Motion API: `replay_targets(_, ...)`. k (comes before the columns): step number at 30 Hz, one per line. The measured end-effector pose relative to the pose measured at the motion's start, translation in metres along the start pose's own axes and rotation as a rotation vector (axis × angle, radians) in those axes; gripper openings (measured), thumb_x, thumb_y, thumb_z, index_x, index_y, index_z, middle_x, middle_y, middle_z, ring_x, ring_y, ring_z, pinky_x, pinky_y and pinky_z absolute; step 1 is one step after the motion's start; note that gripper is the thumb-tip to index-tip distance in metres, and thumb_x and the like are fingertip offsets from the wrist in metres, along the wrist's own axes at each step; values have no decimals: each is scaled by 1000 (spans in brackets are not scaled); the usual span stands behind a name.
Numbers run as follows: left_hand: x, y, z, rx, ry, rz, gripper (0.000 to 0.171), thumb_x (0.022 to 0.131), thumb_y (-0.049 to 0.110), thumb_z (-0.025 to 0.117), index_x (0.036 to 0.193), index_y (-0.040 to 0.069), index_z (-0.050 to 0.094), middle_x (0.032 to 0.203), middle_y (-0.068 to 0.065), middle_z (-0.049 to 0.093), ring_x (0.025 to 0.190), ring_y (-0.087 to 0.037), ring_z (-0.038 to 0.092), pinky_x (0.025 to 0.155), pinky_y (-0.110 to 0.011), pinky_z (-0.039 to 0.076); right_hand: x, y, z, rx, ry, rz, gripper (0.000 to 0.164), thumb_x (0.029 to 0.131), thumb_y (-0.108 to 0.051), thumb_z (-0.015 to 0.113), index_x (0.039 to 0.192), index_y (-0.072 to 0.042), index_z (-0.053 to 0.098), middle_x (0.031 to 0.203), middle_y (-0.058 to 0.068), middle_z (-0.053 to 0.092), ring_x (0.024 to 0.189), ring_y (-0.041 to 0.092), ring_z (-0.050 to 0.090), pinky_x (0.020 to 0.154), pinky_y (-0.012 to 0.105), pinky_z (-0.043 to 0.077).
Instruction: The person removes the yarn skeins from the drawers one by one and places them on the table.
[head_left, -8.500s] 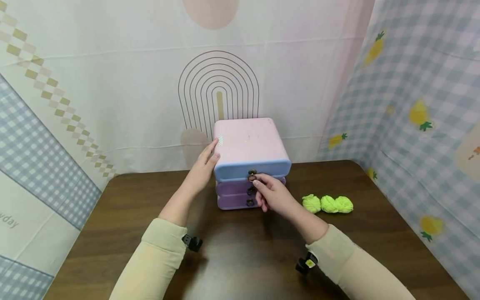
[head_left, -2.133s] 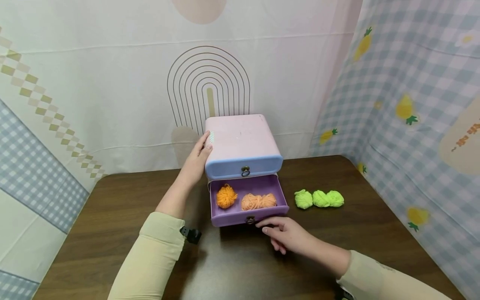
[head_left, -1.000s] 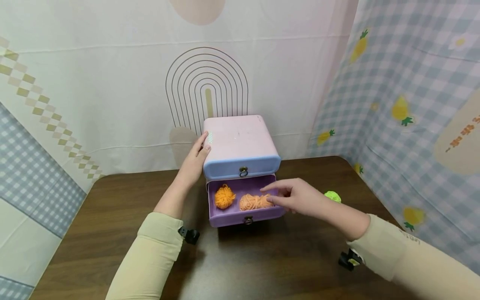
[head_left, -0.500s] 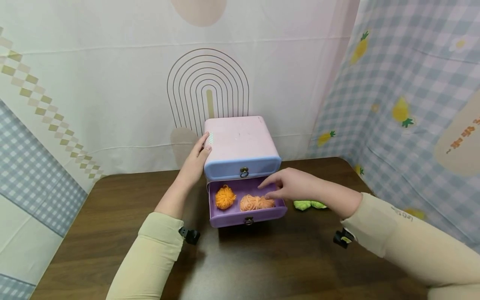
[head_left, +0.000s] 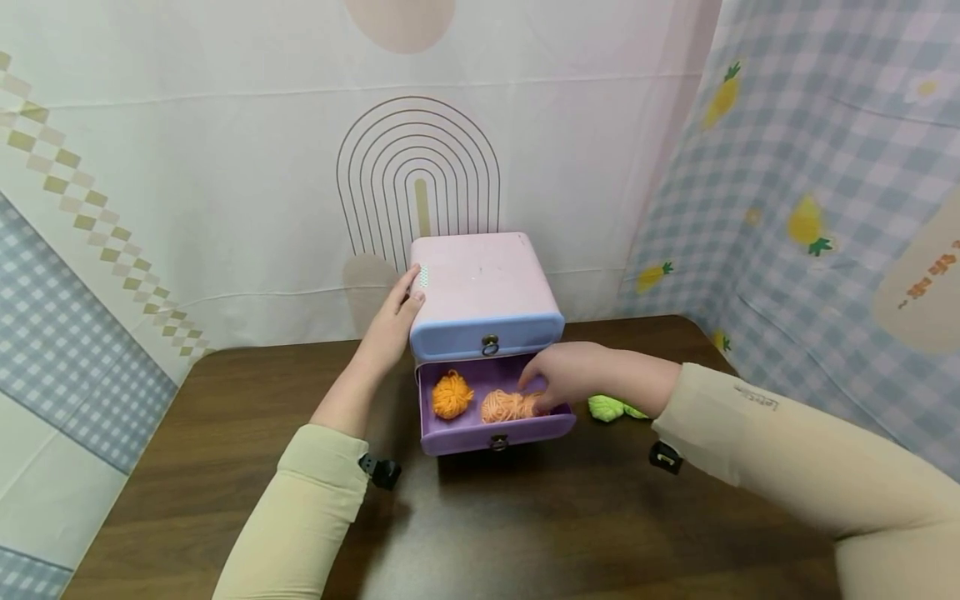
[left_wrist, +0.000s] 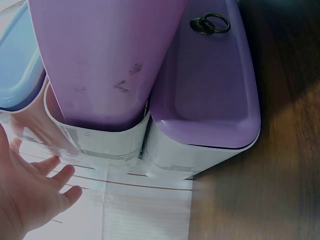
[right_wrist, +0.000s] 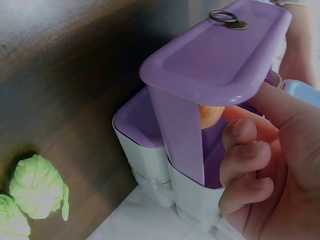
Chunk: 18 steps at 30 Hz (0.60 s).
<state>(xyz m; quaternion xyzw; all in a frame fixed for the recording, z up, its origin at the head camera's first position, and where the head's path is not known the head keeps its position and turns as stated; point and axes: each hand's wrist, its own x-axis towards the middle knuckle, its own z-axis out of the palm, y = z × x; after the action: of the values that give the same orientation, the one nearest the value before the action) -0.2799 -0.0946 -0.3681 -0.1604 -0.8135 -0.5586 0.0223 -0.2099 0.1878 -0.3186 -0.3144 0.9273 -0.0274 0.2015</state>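
A small drawer cabinet with a pink top [head_left: 480, 275] and a blue top drawer [head_left: 450, 337] stands at the back of the table. Its purple middle drawer [head_left: 453, 440] is pulled out; inside lie a round orange yarn ball [head_left: 452, 396] and a peach yarn skein [head_left: 504, 406]. My right hand [head_left: 573, 372] reaches in over the drawer's right side and pinches the skein's right end between thumb and index finger. In the right wrist view, the drawer front hides part of the grip and most of the peach yarn. My left hand [head_left: 386, 329] rests on the cabinet's left side, fingers extended.
Neon green yarn [head_left: 606, 407] lies on the brown wooden table [head_left: 480, 533] right of the cabinet, partly hidden by my right arm. Below the pulled-out drawer, a lower purple drawer [left_wrist: 215, 85] is closed. Patterned cloth hangs behind and at the sides.
The top drawer was being gripped by its ring earlier; later the purple drawer stood pulled out. My right hand rose from its front and came down onto the peach skein. The left hand stayed put.
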Motion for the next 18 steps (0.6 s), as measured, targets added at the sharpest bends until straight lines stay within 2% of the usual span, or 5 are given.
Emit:
replay_targets(6, 1, 0, 0, -8, -11, -10, 57, 104, 53, 37, 157, 40, 21, 164, -2, 17, 148, -27, 21, 118, -49, 18, 9, -1, 5, -85, -52, 39, 34, 85, -32, 77, 116, -20, 74, 115, -2, 69, 106, 16, 63, 89, 37, 51)
replay_targets(9, 0, 3, -1, -19, -24, -24, 57, 105, 48, 38, 158, 37, 21, 164, -2, 16, 148, -27, 20, 118, -49, 17, 12, -3, 8, -96, -73, 48, 33, 86, -32, 77, 116, -19, 74, 115, -1, 69, 106, 17, 63, 89, 38, 51)
replay_targets(14, -10, 28, -5, -17, -41, -43, 57, 107, 36, 38, 160, 24, 20, 164, -10, 16, 148, -32, 20, 118, -50, 17, 13, -6, 10, -109, -79, 46, 29, 87, -30, 76, 113, -18, 74, 108, -3, 69, 96, 15, 62, 82, 37, 51)
replay_targets(18, -19, 43, -6, -2, -44, -43, 57, 107, 33, 37, 160, 20, 19, 164, -13, 16, 148, -33, 20, 118, -49, 18, 14, -6, 12, -124, -61, 45, 22, 86, -30, 77, 106, -20, 75, 97, -7, 66, 84, 11, 57, 74, 34, 49)
